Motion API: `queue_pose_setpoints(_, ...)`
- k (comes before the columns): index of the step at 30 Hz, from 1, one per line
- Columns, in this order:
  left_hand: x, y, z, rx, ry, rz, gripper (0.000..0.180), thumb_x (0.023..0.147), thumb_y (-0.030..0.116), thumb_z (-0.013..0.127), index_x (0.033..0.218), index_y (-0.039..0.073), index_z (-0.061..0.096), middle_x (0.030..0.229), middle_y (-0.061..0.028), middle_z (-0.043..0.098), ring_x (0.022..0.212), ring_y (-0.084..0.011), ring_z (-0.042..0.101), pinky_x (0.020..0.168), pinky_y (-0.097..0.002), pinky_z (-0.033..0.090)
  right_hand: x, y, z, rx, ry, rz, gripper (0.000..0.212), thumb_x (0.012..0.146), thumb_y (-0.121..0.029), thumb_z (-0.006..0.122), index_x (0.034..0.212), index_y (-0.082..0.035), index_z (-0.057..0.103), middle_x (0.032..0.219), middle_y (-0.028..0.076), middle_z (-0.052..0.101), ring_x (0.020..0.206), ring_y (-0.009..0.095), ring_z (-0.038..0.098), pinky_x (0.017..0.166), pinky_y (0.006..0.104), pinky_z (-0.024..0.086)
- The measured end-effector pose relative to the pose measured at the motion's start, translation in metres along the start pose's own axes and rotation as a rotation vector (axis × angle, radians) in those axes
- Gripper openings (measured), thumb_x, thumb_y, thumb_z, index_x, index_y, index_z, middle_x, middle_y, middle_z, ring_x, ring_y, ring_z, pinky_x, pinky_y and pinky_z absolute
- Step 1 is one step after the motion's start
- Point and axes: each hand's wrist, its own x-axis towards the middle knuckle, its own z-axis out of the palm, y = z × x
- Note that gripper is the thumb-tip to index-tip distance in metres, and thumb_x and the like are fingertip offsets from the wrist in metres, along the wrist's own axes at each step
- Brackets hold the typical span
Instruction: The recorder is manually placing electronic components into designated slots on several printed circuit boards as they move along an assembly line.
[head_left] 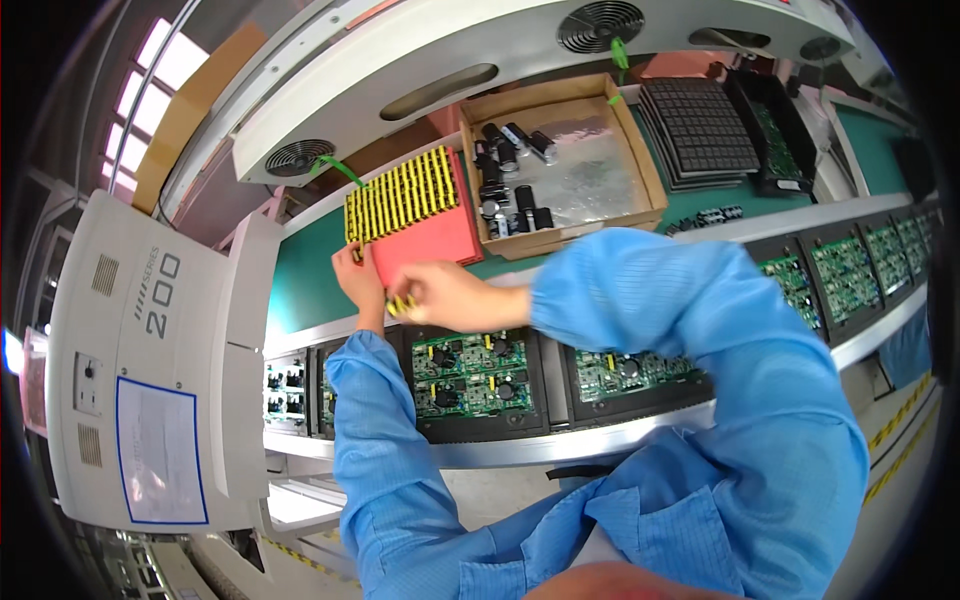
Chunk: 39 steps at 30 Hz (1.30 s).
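Note:
Rows of small yellow-and-black components (pixel 400 195) stand on a pink foam sheet (pixel 425 245), filling its far part. My left hand (pixel 358 278) is at the sheet's left edge, its fingertips closed around a component at the near left end of the rows. Just right of it, my right hand (pixel 455 298) is curled in a pinch, slightly blurred, with yellow-and-black components (pixel 401 304) at its fingertips. That hand is over the near edge of the sheet. Below both hands lies a black carrier (pixel 470 430) with green circuit boards (pixel 472 375).
A cardboard box (pixel 560 240) with black cylindrical capacitors (pixel 525 200) stands right of the foam. Stacked dark trays (pixel 700 130) and a black bin (pixel 775 135) are farther right. More board carriers (pixel 845 275) line the conveyor. A white machine (pixel 150 350) flanks the left; a fan housing (pixel 450 85) hangs above.

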Motion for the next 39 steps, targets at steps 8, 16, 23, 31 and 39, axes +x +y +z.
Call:
queue_pose_setpoints(8, 0.003, 0.020, 0.008, -0.039, 0.017, 0.101, 0.019, 0.091, 0.014, 0.073, 0.107, 0.004, 0.075, 0.100, -0.0133, 0.063, 0.090, -0.0299, 0.066, 0.081, -0.0402, 0.054, -0.240, -0.086, -0.171, -0.510, 0.431, 0.026, 0.034, 0.081, -0.001, 0.081, 0.113, -0.006, 0.071, 0.110, 0.007, 0.071, 0.086, 0.013, 0.066, 0.073, 0.0256, 0.054)
queue_pose_setpoints(16, 0.006, -0.013, 0.009, -0.040, -0.062, 0.209, 0.027, 0.092, 0.021, 0.078, 0.114, 0.005, 0.074, 0.105, -0.0113, 0.065, 0.096, -0.0267, 0.065, 0.086, -0.0367, 0.054, -0.433, -0.102, -0.291, -1.068, 0.848, 0.451, 0.037, 0.083, 0.005, 0.076, 0.117, -0.007, 0.072, 0.093, 0.002, 0.067, 0.071, 0.008, 0.053, 0.066, 0.0238, 0.046)
queue_pose_setpoints(23, 0.014, -0.017, 0.028, 0.163, 0.016, 0.008, 0.031, 0.094, 0.030, 0.076, 0.110, 0.005, 0.075, 0.104, -0.0113, 0.067, 0.091, -0.0259, 0.065, 0.084, -0.0389, 0.053, -0.450, -0.077, -0.308, -0.996, 0.644, 0.608, 0.034, 0.081, 0.003, 0.077, 0.113, -0.004, 0.070, 0.082, 0.009, 0.061, 0.066, 0.019, 0.053, 0.063, 0.0343, 0.047)
queue_pose_setpoints(31, 0.004, -0.038, 0.005, -0.202, -0.147, 0.083, 0.033, 0.093, 0.009, 0.076, 0.126, 0.005, 0.073, 0.118, -0.0078, 0.065, 0.106, -0.0179, 0.066, 0.094, -0.0306, 0.058, -0.443, -0.055, -0.337, -1.028, 0.476, 0.607, 0.034, 0.082, 0.003, 0.076, 0.114, -0.004, 0.071, 0.081, 0.010, 0.063, 0.067, 0.019, 0.054, 0.062, 0.0349, 0.047)
queue_pose_setpoints(39, 0.024, -0.045, -0.007, -0.148, -0.285, 0.133, 0.033, 0.093, 0.007, 0.075, 0.127, 0.009, 0.074, 0.115, -0.0068, 0.067, 0.098, -0.0162, 0.066, 0.086, -0.0313, 0.056, -0.434, -0.054, -0.342, -1.073, 0.384, 0.746, 0.029, 0.082, -0.002, 0.074, 0.111, -0.002, 0.071, 0.103, 0.016, 0.073, 0.091, 0.033, 0.071, 0.080, 0.0395, 0.057)
